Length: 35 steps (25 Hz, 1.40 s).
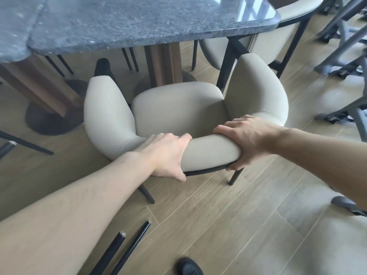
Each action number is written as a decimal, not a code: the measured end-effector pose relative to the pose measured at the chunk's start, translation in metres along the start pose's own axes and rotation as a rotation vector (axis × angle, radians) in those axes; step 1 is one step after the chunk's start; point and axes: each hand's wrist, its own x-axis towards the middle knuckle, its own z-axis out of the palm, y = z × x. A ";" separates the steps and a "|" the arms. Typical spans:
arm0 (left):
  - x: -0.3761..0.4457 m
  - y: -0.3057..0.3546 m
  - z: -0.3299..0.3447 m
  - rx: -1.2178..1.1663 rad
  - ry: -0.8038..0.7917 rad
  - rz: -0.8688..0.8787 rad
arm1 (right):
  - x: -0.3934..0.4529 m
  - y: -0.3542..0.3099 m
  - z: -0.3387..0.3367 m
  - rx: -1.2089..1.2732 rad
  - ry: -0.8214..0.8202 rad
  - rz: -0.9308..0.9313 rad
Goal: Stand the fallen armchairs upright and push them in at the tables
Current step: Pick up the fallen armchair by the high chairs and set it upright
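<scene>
A beige padded armchair with black legs stands upright on the wood floor, facing the grey stone table. Its seat front sits just under the table's near edge. My left hand grips the left part of the curved backrest top. My right hand grips the backrest's right part, fingers wrapped under its rim. Both arms stretch forward from the bottom corners.
A second beige armchair stands at the table's right side. Black legs of a fallen chair lie on the floor near my shoe. More black legs show at left. Grey metal frames crowd the right.
</scene>
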 end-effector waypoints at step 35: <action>-0.067 -0.015 -0.011 -0.719 0.253 -0.262 | 0.046 -0.084 -0.087 0.128 -0.485 0.118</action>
